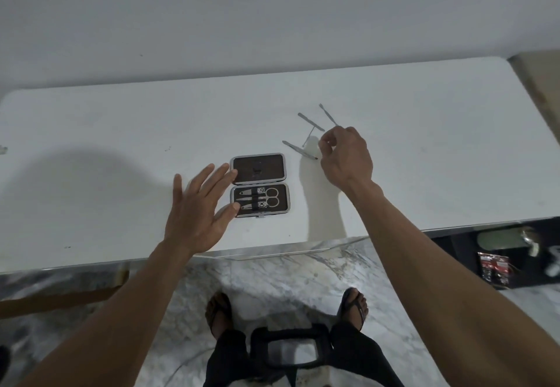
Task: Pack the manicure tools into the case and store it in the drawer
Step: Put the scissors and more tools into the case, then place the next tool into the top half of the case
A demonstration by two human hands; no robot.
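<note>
The manicure case (258,168) lies open on the white table (121,132). Its brown lid is the far half, and the near half holds scissors (270,196) and two clippers under straps. My left hand (197,205) is open and flat, with its fingertips against the case's left edge. My right hand (345,156) hovers right of the case, fingers pinched, seemingly on the near end of a thin metal tool (329,115). Tweezers (300,150) and another slim tool (310,121) lie loose on the table just left of that hand.
The table's front edge (272,253) runs just before me, above a marble floor (288,283). At the lower right there is a dark open space (509,253) with small items in it. A wall stands behind the table.
</note>
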